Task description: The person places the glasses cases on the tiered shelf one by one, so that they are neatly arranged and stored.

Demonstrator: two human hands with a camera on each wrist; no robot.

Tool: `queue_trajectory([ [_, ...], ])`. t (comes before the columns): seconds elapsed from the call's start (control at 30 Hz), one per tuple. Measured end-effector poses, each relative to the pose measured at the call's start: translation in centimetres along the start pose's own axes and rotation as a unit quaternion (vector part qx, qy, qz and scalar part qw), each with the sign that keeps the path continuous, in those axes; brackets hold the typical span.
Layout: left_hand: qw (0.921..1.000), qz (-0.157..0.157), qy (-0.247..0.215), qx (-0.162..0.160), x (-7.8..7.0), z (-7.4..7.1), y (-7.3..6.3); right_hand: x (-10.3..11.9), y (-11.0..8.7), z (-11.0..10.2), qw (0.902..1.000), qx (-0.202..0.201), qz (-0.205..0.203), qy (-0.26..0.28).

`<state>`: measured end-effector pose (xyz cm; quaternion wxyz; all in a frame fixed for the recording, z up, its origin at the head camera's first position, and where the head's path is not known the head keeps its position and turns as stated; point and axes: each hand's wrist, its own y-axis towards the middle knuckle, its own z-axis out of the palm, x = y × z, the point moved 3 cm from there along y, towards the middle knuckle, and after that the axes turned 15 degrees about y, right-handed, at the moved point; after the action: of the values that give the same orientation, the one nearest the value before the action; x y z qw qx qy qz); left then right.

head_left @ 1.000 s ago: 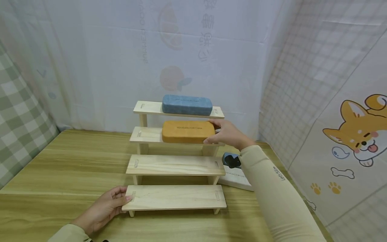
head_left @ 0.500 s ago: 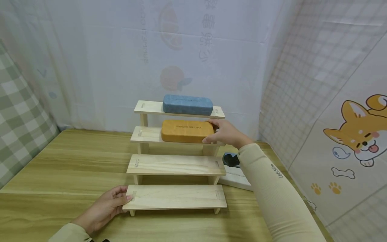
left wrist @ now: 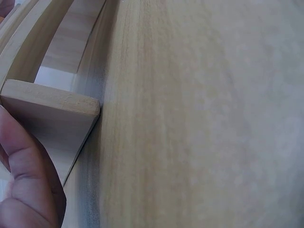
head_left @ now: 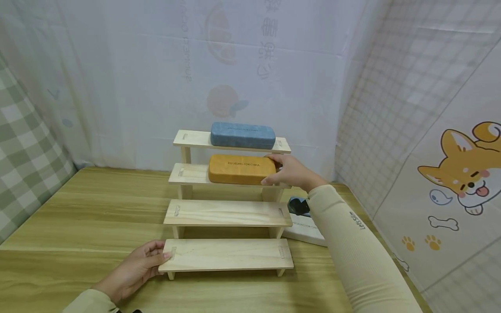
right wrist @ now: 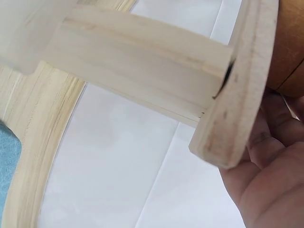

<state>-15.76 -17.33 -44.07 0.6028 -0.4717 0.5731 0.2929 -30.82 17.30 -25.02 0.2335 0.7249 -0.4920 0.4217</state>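
Observation:
In the head view, a four-tier wooden display stand (head_left: 227,213) rises in steps on the table. My left hand (head_left: 135,267) pinches the left end of its lowest board, thumb on top; the left wrist view shows fingers (left wrist: 31,173) beside that board's leg. On the second board from the top lies an orange glasses case (head_left: 242,169) with dark lettering. My right hand (head_left: 295,172) grips the case's right end, thumb at the front and fingers behind. A blue glasses case (head_left: 242,135) sits on the top board. The two lower boards are bare.
Right of the stand, a white case (head_left: 305,229) and another blue case (head_left: 296,200) lie on the wood-grain table (head_left: 98,208), partly hidden by the right forearm. A pale curtain (head_left: 129,87) hangs behind, and a patterned cloth (head_left: 438,165) closes the right side.
The right hand and the orange glasses case have shifted slightly left along the board. My left hand stays at the end of the lowest board.

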Motion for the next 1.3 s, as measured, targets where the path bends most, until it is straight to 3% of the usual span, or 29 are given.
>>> queue_trajectory([
  [0.73,1.0000,0.000,0.005,-0.001,0.1,-0.1,0.0,-0.2,-0.2,0.1,0.9999,0.015,0.002,-0.006],
  [1.07,1.0000,-0.003,0.004,-0.005,0.1,0.0,0.1,-1.2,-3.5,-1.1,0.9978,-0.006,-0.063,-0.021],
  [1.3,0.9999,-0.005,0.011,-0.007,0.2,-0.1,0.0,-3.0,-6.3,-2.1,0.9932,-0.055,-0.102,-0.015],
])
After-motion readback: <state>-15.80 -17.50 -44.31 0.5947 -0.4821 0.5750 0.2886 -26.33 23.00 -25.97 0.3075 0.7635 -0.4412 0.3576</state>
